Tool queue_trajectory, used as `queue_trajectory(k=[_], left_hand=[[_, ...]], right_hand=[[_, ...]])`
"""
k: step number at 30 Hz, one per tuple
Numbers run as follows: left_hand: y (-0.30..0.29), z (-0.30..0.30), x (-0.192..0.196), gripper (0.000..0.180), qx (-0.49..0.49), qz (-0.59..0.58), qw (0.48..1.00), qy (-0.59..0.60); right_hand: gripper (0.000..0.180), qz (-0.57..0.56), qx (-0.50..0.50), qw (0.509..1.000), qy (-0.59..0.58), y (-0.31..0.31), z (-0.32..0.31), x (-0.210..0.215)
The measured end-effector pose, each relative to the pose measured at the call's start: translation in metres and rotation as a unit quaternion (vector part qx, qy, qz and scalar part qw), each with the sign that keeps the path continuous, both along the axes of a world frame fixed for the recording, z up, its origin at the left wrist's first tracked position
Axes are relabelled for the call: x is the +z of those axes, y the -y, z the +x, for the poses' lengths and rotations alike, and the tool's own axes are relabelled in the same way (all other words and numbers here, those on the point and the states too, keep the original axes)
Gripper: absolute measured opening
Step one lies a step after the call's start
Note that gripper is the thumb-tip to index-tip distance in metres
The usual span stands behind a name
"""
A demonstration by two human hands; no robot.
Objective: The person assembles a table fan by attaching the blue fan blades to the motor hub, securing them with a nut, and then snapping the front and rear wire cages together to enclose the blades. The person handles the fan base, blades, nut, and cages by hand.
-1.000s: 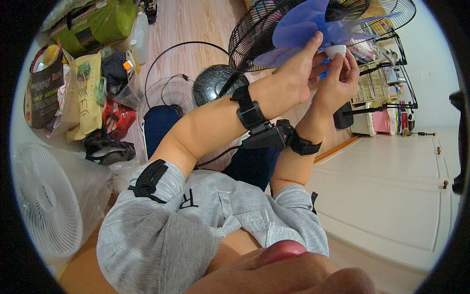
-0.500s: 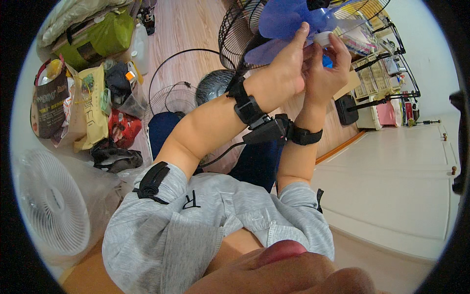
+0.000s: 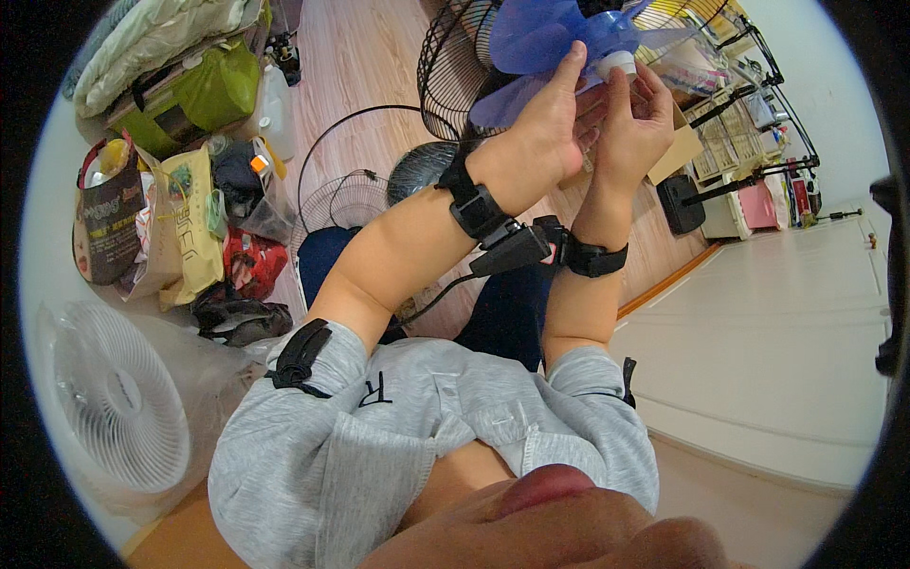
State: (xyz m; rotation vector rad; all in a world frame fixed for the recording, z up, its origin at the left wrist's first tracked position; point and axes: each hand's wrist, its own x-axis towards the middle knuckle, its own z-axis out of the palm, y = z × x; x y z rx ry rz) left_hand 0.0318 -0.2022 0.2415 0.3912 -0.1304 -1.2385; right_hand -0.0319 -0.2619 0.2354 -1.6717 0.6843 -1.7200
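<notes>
A blue fan blade (image 3: 536,43) is mounted at the top, in front of a black wire fan guard (image 3: 457,81). At its hub sits a white round cap (image 3: 616,64), pinched between the thumb and fingers of my right hand (image 3: 637,128). Close beside it is my left hand (image 3: 540,128), its thumb stretched up in front of the blade and its other fingers apart from the thumb, partly hidden behind my right hand. Whether the left thumb presses on the blade is hard to see. Black straps with a small dark device (image 3: 512,248) go round both wrists.
A round metallic fan base (image 3: 422,171) and a loose wire guard (image 3: 332,204) are on the wood floor. Bags, including a yellow one (image 3: 190,228), stand at left above a plastic-wrapped white fan (image 3: 123,398). White cabinet doors (image 3: 758,341) and a black metal frame (image 3: 749,180) are at right.
The view has shifted slightly. My right hand stays at the hub with its grip on the white cap, which now shows more of its side. My left hand has barely moved.
</notes>
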Motion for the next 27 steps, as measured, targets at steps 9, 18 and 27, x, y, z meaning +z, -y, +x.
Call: queue_trajectory(k=[9,18,27], left_hand=[[0.01,0.004,-0.01,0.05,-0.011,0.004,1.0,-0.016],[0.011,0.002,-0.008,0.051,-0.035,0.016,0.999,-0.013],[0.013,0.003,-0.007,0.056,-0.025,0.007,0.999,-0.039]], right_hand=[[0.029,-0.101,0.005,0.995,-0.014,0.009,-0.001,-0.006],[0.03,0.004,-0.044,0.998,-0.042,0.004,-0.005,0.0],[0.034,-0.157,-0.08,0.98,-0.088,0.005,-0.005,-0.001]])
